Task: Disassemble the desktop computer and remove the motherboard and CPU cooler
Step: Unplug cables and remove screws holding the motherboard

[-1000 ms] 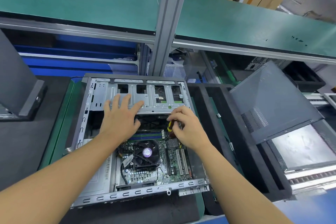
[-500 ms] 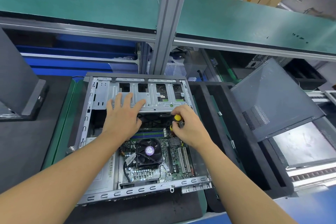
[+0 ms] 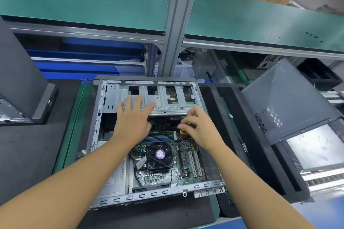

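**Inside the open case, a tool is set at the board's far edge**

In the head view, the case (image 3: 149,194) is seen lying on its side on dark foam, with its side panel (image 3: 284,102) set apart to the right. The motherboard (image 3: 154,175) is seated in the case floor, and the cooler (image 3: 160,154) is mounted on it near the middle, just on the near side of the RAM (image 3: 160,136). Neither appears to have been removed yet.

The left hand (image 3: 133,117) is laid flat on the drive cage (image 3: 173,107), fingers straight and spread and nothing gripped. It is judged that the case is being steadied, so that it does not shift under the work of the other hand.

The right hand (image 3: 200,128) is curled round a yellow-handled tool, taken to be a screwdriver (image 3: 182,131). The tool is pointed down at the far right part of the board, just below the edge of the cage. A fastener there is probably being worked, since the board cannot be lifted while it is fixed down.

The tool's tip and whatever it meets are hidden by the fingers. The strip of board under the cage is lost in shadow, so any cables or screws there cannot be made out. The board's left edge is covered by the left forearm, and small parts on the board are too fine to be told apart.
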{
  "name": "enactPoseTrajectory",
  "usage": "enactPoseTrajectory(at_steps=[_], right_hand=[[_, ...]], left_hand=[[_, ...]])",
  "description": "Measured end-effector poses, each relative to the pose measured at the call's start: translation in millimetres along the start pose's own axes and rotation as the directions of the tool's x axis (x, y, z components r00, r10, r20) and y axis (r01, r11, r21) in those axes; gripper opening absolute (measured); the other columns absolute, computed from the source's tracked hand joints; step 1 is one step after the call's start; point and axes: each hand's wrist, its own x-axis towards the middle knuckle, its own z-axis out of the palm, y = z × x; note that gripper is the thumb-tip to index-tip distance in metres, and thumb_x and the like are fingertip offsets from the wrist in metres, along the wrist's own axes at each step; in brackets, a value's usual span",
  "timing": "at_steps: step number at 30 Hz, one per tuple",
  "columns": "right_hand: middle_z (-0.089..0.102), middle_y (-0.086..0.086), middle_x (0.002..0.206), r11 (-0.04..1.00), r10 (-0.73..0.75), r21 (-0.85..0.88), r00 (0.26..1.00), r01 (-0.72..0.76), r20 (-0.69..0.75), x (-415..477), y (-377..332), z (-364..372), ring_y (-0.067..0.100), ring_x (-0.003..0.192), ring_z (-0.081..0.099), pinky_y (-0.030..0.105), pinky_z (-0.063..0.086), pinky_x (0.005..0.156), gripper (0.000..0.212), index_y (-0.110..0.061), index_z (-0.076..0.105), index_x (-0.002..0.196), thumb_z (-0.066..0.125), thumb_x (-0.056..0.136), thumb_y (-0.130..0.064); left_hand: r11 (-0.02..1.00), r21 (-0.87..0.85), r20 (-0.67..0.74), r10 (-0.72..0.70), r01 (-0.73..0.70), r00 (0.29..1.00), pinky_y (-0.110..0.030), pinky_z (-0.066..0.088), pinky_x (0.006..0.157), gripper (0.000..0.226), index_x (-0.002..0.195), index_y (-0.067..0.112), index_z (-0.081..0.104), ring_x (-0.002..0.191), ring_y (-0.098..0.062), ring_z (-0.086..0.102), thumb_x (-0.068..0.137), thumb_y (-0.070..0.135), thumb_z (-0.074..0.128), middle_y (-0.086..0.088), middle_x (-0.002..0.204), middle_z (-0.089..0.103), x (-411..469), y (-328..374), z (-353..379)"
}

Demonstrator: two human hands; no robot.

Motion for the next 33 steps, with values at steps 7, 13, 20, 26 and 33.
enactPoseTrajectory(at_steps=[7,13,20,26,33], right_hand=[[0.056,-0.017,0.101,0.996,0.056,0.069,0.998,-0.054,-0.021,-1.4,0.2,-1.6,0.002,0.094,0.054,0.021,0.043,0.084,0.032,-0.03,0.057,0.113,0.063,0.089,-0.01],[0.057,-0.009,0.108,0.997,-0.001,0.08,0.999,0.005,-0.043,-0.1,-0.2,-2.5,0.01,0.099,0.057,0.029,0.051,0.087,0.024,-0.019,0.059,0.104,0.068,0.085,-0.006],[0.047,-0.013,0.104,1.0,0.002,-0.004,1.0,-0.002,0.022,-0.7,-2.8,-2.0,0.009,0.074,0.051,0.019,0.046,0.073,0.025,-0.026,0.069,0.106,0.06,0.09,-0.009],[0.051,-0.016,0.098,1.0,-0.007,0.007,1.0,0.007,0.029,-0.6,-5.3,-3.0,0.005,0.079,0.053,0.019,0.046,0.074,0.006,-0.03,0.063,0.086,0.066,0.092,-0.03],[0.06,-0.022,0.098,0.994,0.091,0.054,0.996,-0.091,0.005,-1.7,-1.6,-1.6,0.0,0.095,0.056,0.02,0.046,0.084,0.023,-0.03,0.059,0.113,0.058,0.093,-0.018]], left_hand=[[1.0,-0.011,-0.012,0.004,-0.004,1.0,-0.055,0.022,0.111,0.062,0.146,0.041,0.026,0.14,-0.038,0.019,0.089,0.039,0.051,-0.009,0.155,0.023,-0.6,-0.9,0.3],[1.0,-0.016,-0.019,0.002,-0.002,1.0,-0.054,0.021,0.111,0.062,0.145,0.042,0.026,0.139,-0.037,0.019,0.088,0.04,0.051,-0.008,0.155,0.024,0.9,-1.0,2.7],[1.0,-0.018,-0.018,-0.004,0.004,1.0,-0.055,0.022,0.111,0.062,0.145,0.041,0.027,0.14,-0.037,0.019,0.088,0.039,0.051,-0.008,0.155,0.025,0.6,-1.1,2.5],[1.0,-0.024,-0.011,-0.009,0.009,1.0,-0.056,0.021,0.112,0.063,0.145,0.041,0.025,0.141,-0.038,0.017,0.088,0.038,0.051,-0.008,0.156,0.023,0.2,-1.2,2.4],[1.0,-0.01,-0.016,-0.005,0.004,1.0,-0.055,0.023,0.111,0.063,0.144,0.041,0.026,0.14,-0.038,0.019,0.087,0.039,0.052,-0.008,0.155,0.024,0.4,-0.5,1.7]])
